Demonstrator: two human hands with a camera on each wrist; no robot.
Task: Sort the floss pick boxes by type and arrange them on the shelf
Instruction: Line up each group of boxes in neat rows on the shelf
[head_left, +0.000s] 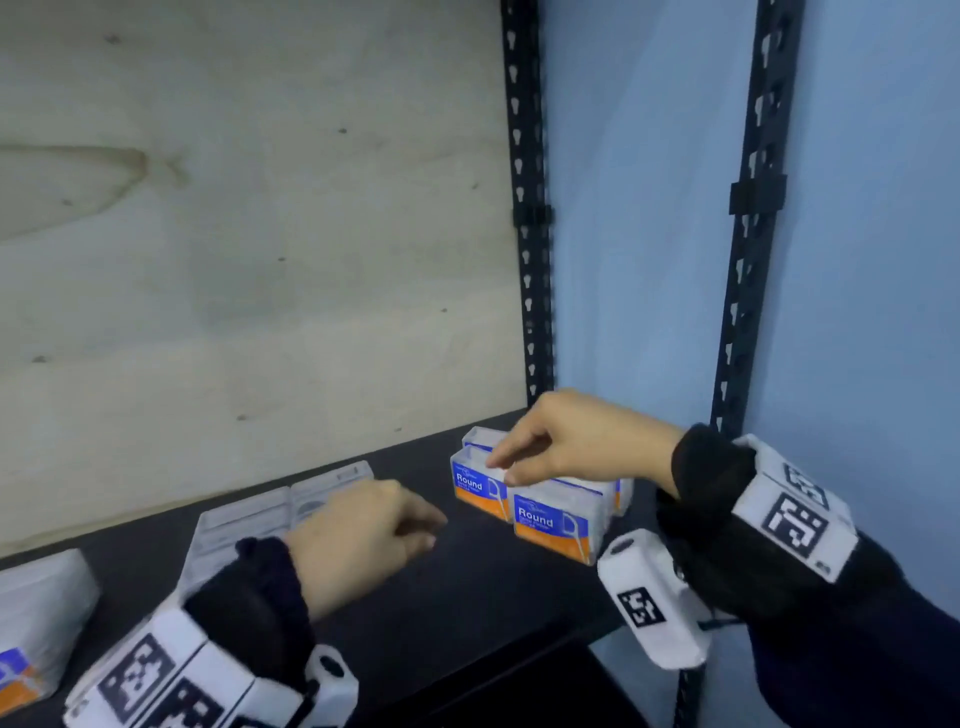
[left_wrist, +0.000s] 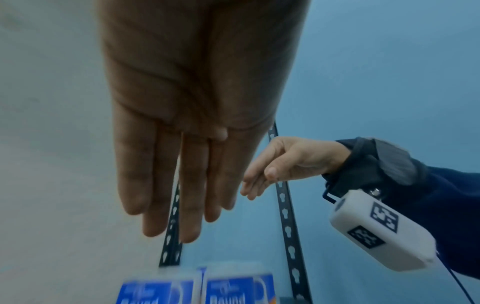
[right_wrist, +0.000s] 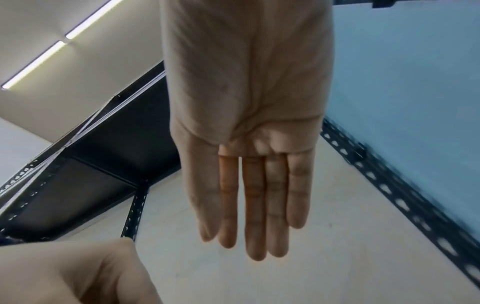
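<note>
Item: "Round" floss pick boxes (head_left: 553, 522), grouped on shelf (head_left: 467, 597), right end.
Right hand (head_left: 576, 441) was poised just above them, grip open, empty; left hand (head_left: 358, 530) likewise. Fronts would best be squared flush, nudged gently.

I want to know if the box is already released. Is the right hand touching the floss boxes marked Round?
Apart. In the left wrist view the right hand hangs open, well above the floss boxes, with blue wall between them.
</note>
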